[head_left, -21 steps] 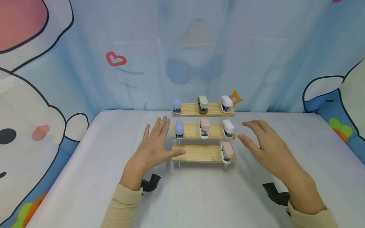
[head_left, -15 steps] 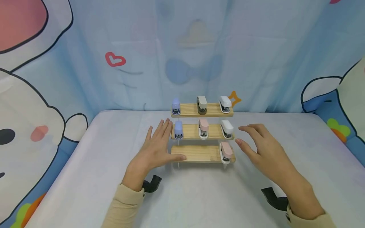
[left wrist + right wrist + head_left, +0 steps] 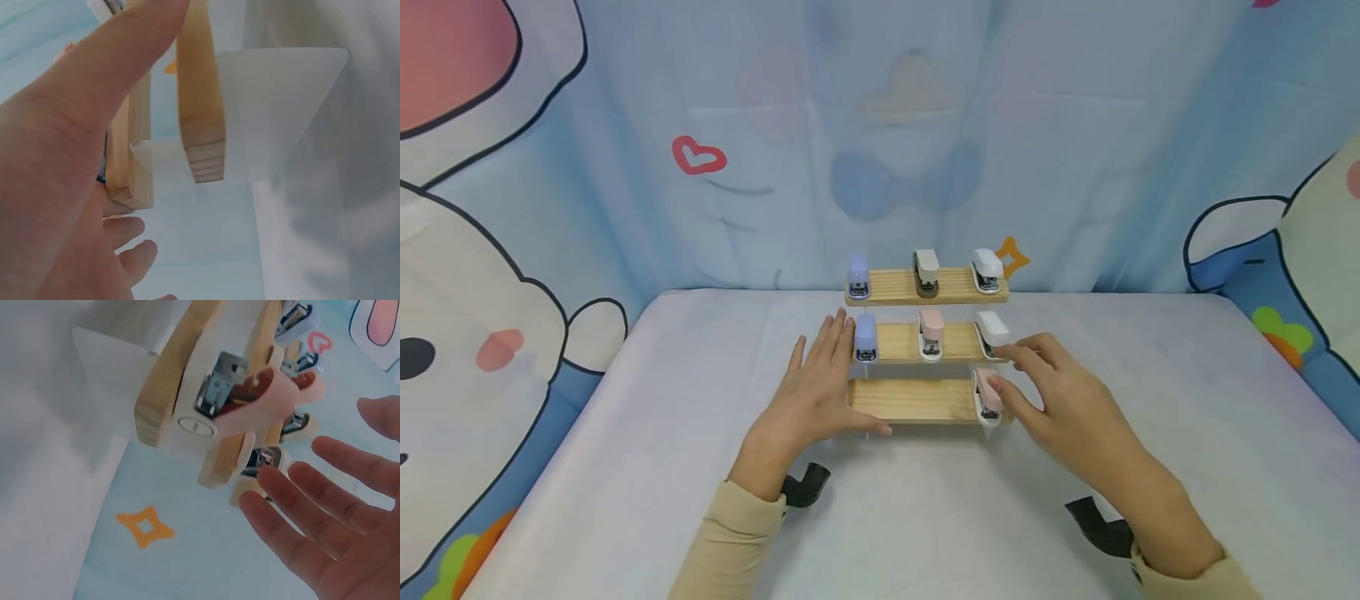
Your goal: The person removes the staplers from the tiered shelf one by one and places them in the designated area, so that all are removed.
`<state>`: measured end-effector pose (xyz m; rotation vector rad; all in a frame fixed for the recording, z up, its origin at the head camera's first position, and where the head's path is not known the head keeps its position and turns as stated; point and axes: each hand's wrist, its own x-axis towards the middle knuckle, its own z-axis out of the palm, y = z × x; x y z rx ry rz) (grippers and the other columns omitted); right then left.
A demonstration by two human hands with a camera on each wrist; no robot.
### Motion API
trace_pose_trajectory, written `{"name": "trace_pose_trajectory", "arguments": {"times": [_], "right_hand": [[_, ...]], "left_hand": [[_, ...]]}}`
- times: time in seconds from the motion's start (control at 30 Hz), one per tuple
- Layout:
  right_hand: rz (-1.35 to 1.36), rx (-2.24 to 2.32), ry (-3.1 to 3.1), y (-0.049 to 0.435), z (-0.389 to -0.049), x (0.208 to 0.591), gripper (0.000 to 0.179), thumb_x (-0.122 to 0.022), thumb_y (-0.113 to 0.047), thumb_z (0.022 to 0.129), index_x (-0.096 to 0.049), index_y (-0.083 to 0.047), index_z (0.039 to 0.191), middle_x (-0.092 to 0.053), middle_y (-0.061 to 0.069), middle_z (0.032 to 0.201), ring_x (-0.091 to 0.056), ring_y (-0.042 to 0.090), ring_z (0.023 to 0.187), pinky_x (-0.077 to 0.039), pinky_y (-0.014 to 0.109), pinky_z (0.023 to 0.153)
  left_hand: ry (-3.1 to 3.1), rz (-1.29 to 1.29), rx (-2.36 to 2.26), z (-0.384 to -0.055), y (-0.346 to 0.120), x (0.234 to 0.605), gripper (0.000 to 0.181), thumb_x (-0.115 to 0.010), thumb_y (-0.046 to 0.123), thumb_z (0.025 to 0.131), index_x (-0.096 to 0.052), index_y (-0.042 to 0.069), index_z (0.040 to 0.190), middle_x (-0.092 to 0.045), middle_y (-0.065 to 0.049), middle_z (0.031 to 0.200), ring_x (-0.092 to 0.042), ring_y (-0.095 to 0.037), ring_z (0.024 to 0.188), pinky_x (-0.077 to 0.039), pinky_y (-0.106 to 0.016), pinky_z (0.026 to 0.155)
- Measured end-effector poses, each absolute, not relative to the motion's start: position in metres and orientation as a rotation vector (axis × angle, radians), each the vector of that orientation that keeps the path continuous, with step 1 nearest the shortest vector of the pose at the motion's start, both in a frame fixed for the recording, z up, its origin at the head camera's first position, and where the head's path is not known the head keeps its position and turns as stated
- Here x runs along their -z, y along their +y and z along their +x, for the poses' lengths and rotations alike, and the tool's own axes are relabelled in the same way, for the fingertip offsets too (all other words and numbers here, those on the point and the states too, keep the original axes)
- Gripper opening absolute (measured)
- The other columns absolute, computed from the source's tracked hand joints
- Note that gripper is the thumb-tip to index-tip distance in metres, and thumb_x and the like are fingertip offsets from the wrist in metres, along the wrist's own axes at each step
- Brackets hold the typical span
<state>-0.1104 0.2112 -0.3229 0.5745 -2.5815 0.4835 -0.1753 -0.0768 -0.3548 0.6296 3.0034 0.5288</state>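
Observation:
A three-tier wooden rack [image 3: 910, 402] on clear supports bears several small staplers. At its left end is my left hand [image 3: 808, 392], fingers straight and thumb spread; in the left wrist view the thumb [image 3: 119, 59] overlaps the lowest board. My right hand [image 3: 1067, 400] hovers beside the right end, thumb and index finger apart near a pink stapler [image 3: 990, 388] on the bottom tier. The right wrist view shows that stapler [image 3: 256, 406] clear of the loosely extended fingers [image 3: 287, 531]. Just beyond the right fingertips is a white stapler [image 3: 992, 327] on the middle tier.
A blue stapler [image 3: 866, 335] and another pink stapler [image 3: 931, 325] share the middle tier. On the top tier stand a blue stapler [image 3: 858, 277], a grey one [image 3: 927, 268] and a white one [image 3: 987, 265]. Behind the white-covered table [image 3: 925, 517] hangs a printed curtain [image 3: 760, 225].
My right hand has moved left, up to the right end of the rack near the bottom pink stapler. The left hand has shifted slightly right, against the rack's left end.

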Motion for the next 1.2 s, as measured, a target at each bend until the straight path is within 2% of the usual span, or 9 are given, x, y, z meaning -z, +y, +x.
{"name": "trace_pose_trajectory", "arguments": {"times": [0.2, 0.43, 0.73, 0.83, 1.03, 1.2], "right_hand": [[0.643, -0.426, -2.579, 0.203, -0.113, 0.328, 0.034, -0.07, -0.024, 0.093, -0.066, -0.005, 0.121, -0.061, 0.006, 0.116, -0.064, 0.016, 0.079, -0.054, 0.032, 0.059], [0.67, -0.37, -2.597, 0.196, -0.114, 0.335, 0.04, -0.075, -0.024, 0.088, -0.067, -0.006, 0.122, -0.062, 0.008, 0.116, -0.056, 0.01, 0.068, -0.049, 0.023, 0.053], [0.654, -0.304, -2.597, 0.19, -0.119, 0.345, 0.033, -0.076, -0.024, 0.087, -0.07, -0.008, 0.115, -0.064, 0.01, 0.113, -0.064, 0.021, 0.084, -0.052, 0.031, 0.053], [0.648, -0.285, -2.61, 0.188, -0.119, 0.349, 0.033, -0.079, -0.024, 0.085, -0.07, -0.009, 0.113, -0.063, 0.01, 0.112, -0.063, 0.022, 0.082, -0.05, 0.029, 0.05], [0.633, -0.296, -2.608, 0.188, -0.117, 0.352, 0.029, -0.084, -0.018, 0.079, -0.07, -0.009, 0.103, -0.062, 0.009, 0.109, -0.061, 0.019, 0.076, -0.045, 0.025, 0.048], [0.636, -0.305, -2.603, 0.19, -0.115, 0.352, 0.029, -0.084, -0.011, 0.077, -0.068, -0.009, 0.101, -0.062, 0.01, 0.108, -0.06, 0.017, 0.075, -0.045, 0.024, 0.048]], "left_hand": [[3.064, 0.63, -0.465, -0.176, -0.076, 0.358, 0.147, -0.084, 0.07, 0.059, 0.003, 0.007, 0.159, 0.008, -0.008, 0.168, 0.004, -0.023, 0.156, -0.005, -0.055, 0.126], [3.094, 0.631, -0.438, -0.177, -0.075, 0.36, 0.149, -0.083, 0.072, 0.056, -0.001, 0.004, 0.159, 0.003, -0.011, 0.168, 0.002, -0.023, 0.156, -0.003, -0.052, 0.126], [3.098, 0.623, -0.43, -0.176, -0.076, 0.357, 0.148, -0.085, 0.068, 0.057, -0.003, 0.0, 0.158, 0.001, -0.016, 0.168, 0.001, -0.026, 0.156, -0.003, -0.051, 0.126], [3.093, 0.625, -0.432, -0.176, -0.076, 0.357, 0.147, -0.085, 0.068, 0.058, -0.003, 0.0, 0.158, 0.002, -0.015, 0.167, 0.002, -0.026, 0.156, -0.002, -0.05, 0.127], [3.093, 0.636, -0.435, -0.176, -0.074, 0.359, 0.146, -0.085, 0.068, 0.058, -0.003, -0.001, 0.158, 0.0, -0.016, 0.167, 0.0, -0.027, 0.156, -0.004, -0.05, 0.127], [3.09, 0.632, -0.439, -0.175, -0.07, 0.36, 0.146, -0.085, 0.068, 0.058, -0.004, 0.0, 0.158, 0.001, -0.015, 0.167, 0.001, -0.026, 0.156, -0.004, -0.049, 0.127]]}}
